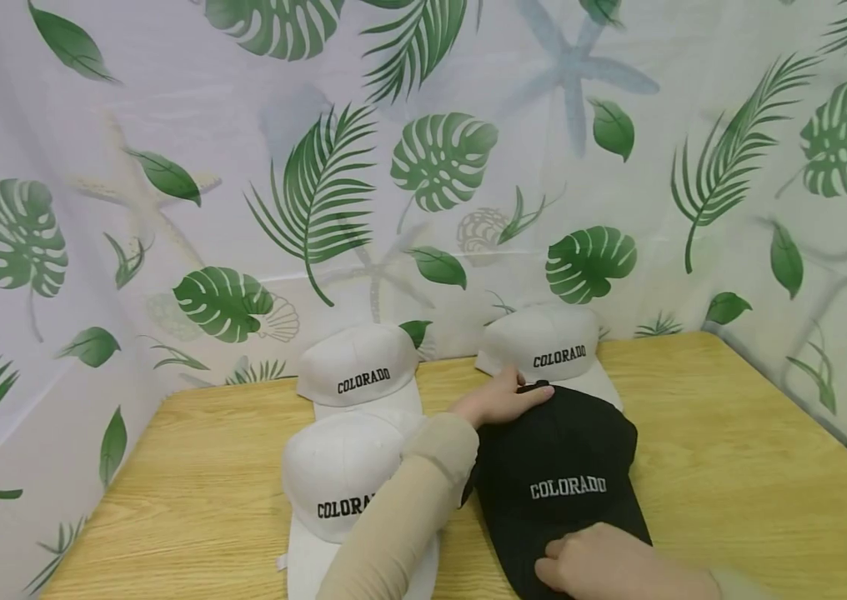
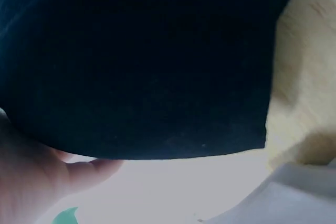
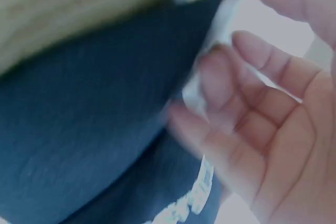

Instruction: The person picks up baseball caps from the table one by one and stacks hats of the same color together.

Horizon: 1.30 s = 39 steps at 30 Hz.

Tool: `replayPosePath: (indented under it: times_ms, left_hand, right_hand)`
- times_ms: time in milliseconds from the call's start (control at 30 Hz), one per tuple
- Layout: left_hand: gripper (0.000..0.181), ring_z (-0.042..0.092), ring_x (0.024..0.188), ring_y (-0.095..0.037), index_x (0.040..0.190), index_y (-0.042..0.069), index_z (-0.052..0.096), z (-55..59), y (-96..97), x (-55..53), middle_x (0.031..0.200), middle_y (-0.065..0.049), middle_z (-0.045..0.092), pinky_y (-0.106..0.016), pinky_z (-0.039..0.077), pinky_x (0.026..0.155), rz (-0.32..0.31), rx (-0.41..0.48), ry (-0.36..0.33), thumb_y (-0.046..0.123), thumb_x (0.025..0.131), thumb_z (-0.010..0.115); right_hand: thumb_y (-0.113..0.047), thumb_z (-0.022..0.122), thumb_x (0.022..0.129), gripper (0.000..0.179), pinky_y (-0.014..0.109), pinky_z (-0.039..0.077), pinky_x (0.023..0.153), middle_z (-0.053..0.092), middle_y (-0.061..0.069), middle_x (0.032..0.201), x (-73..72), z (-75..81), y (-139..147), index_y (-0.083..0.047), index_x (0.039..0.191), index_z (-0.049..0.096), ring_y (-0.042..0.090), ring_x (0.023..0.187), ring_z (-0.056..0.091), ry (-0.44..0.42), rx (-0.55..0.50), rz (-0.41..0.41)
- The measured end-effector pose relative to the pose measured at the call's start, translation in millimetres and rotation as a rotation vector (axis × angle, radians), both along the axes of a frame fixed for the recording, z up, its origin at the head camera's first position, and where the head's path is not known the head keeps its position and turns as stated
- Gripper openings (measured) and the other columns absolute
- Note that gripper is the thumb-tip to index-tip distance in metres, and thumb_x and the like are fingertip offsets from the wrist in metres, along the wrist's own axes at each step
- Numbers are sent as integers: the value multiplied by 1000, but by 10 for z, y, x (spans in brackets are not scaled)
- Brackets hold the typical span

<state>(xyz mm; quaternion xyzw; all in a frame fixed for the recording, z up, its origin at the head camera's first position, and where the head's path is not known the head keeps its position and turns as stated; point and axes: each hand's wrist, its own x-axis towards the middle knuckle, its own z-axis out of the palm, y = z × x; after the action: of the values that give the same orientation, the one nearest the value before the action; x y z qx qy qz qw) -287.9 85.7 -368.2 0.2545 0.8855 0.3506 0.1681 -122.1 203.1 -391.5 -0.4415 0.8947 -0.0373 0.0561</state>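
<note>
A black baseball cap [image 1: 566,450] with white COLORADO lettering lies on the right half of the table, brim toward me. My left hand [image 1: 504,398] grips the far edge of its crown, thumb on the front side and fingers behind. In the left wrist view the dark cap [image 2: 142,77] fills most of the picture, with the left fingers [image 2: 94,170] at its edge. Over the brim is my right hand [image 1: 599,562]. The right wrist view shows its loosely bent fingers [image 3: 202,129] at the brim, thumb apart.
White COLORADO caps stand around: one front left [image 1: 341,475], partly behind my left sleeve [image 1: 408,492], one back left [image 1: 359,367], and one back right [image 1: 543,337] behind the black cap. A leaf-print cloth [image 1: 438,208] borders the wooden table [image 1: 731,433].
</note>
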Motion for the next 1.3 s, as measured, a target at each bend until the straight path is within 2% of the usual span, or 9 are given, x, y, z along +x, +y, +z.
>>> replayPosePath:
  times_ms: [100, 200, 300, 467, 567, 767, 900, 1033, 1300]
  left_hand:
    - [60, 45, 108, -19, 120, 6, 37, -26, -25, 5, 117, -8, 46, -30, 36, 87, 39, -23, -57, 55, 85, 43]
    - [61, 47, 103, -18, 115, 6, 40, -61, -45, -10, 112, -7, 48, -30, 36, 85, 72, -29, -81, 58, 85, 40]
    - [56, 48, 96, -17, 109, 7, 42, -104, -54, -31, 102, -5, 49, -30, 37, 82, 82, -4, -79, 57, 86, 38]
    - [51, 48, 87, -18, 102, 6, 44, -147, -47, -27, 92, -5, 48, -31, 38, 77, 133, 15, -76, 55, 88, 36]
    - [56, 50, 92, -20, 107, 4, 47, -178, -44, -24, 99, -7, 53, -33, 39, 79, 173, 10, -70, 56, 88, 36]
    - [63, 48, 109, -19, 121, 8, 52, -257, -53, -48, 120, -5, 52, -33, 37, 88, 171, 10, -38, 58, 88, 31]
    - [57, 49, 105, -19, 117, 7, 55, -276, -66, -58, 117, -6, 54, -32, 38, 86, 149, 52, -11, 53, 90, 33]
    - [50, 52, 91, -16, 102, 7, 57, -289, -83, -61, 101, -3, 56, -31, 40, 77, 150, 82, 6, 51, 90, 36]
    - [34, 46, 69, -15, 82, 8, 45, -254, -124, -19, 76, -3, 46, -26, 36, 62, 97, 135, 36, 40, 93, 41]
  right_hand:
    - [-17, 67, 76, 20, 14, 31, 46, 35, -19, 63, -113, 142, 171, -24, 70, 48, -4, 52, 34, 17, -265, -54]
    - [-6, 66, 76, 28, 14, 34, 46, 38, -19, 66, -283, 265, 374, -25, 72, 45, -6, 53, 38, 151, -495, -102]
    - [-1, 63, 78, 23, 19, 40, 50, 45, -15, 71, -465, 351, 576, -20, 77, 50, -3, 59, 45, 191, -605, -241]
    - [-6, 58, 84, 1, 37, 47, 67, 55, 1, 83, -750, 292, 841, -5, 84, 57, 17, 78, 54, 183, -635, -487]
    - [-16, 53, 89, 22, 49, 42, 76, 56, 16, 96, -894, 193, 937, 4, 97, 56, 32, 92, 52, 75, -629, -577]
    - [-35, 32, 96, 51, 51, 34, 85, 45, 25, 116, -1046, 28, 989, 10, 119, 40, 40, 108, 41, -272, -643, -652]
    - [-39, 24, 97, 57, 52, 31, 88, 39, 28, 121, -1095, -19, 973, 11, 124, 32, 41, 111, 37, -376, -644, -652]
    - [-41, 22, 97, 61, 53, 29, 89, 36, 30, 124, -1129, -32, 953, 12, 126, 31, 43, 115, 33, -383, -629, -665]
    - [-33, 27, 98, 51, 53, 32, 88, 49, 28, 115, -1097, -41, 895, 10, 116, 48, 43, 109, 41, -192, -612, -670]
